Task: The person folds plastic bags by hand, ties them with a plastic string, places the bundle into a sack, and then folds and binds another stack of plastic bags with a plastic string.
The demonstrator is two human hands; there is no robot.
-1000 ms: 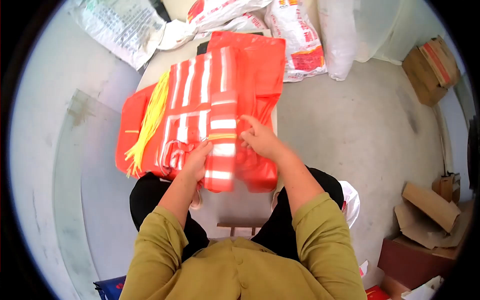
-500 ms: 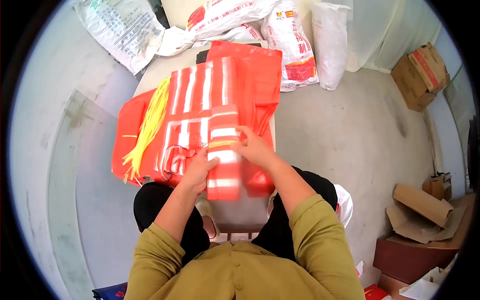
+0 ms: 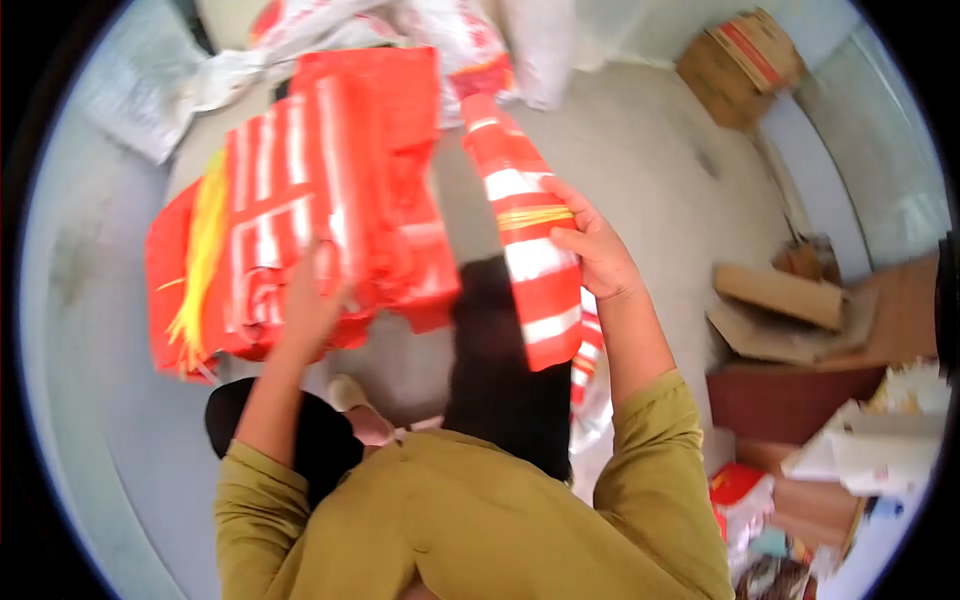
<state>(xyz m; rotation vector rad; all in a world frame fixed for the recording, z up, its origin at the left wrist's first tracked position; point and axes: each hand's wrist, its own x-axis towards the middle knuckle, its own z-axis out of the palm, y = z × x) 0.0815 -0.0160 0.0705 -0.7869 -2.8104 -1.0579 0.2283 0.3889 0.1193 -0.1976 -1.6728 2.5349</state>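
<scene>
On your left rose a pale bluish wall (image 3: 120, 440), faintly smudged. A light-topped table (image 3: 225, 112) stood ahead of you, with white sacks (image 3: 445, 40) beyond it. Smooth grey floor (image 3: 640, 140) spread to your right, where a cardboard box (image 3: 735, 75) with a red stripe sat near the wall. Closer, opened cardboard (image 3: 780, 295) lay by a dark red box (image 3: 785, 405). The light was soft.
</scene>
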